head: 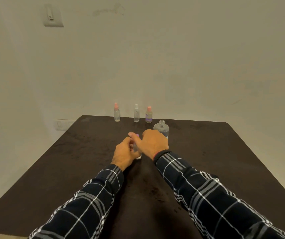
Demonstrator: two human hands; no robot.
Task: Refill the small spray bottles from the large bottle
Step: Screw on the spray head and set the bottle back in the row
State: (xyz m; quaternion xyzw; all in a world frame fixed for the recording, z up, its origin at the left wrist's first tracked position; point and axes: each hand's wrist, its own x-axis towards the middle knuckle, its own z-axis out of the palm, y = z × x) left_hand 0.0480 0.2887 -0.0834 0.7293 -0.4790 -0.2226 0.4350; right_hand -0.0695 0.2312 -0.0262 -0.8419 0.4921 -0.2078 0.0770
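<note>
A small clear spray bottle [137,150] stands on the dark table [224,161] between my hands. My left hand [123,153] grips its body. My right hand [153,144] is curled over its top, where a bit of purple cap [137,135] shows; most of the bottle is hidden. The large clear bottle [161,128] stands uncapped just behind my right hand. Three small spray bottles line the far edge: one with a pink cap [116,112], one with a white cap [136,113], one with a pink cap and purple liquid [148,115].
A pale wall rises right behind the table's far edge, with a switch plate [53,16] high on the left and a socket [60,125] low by the table's corner. Dark table surface extends left and right of my hands.
</note>
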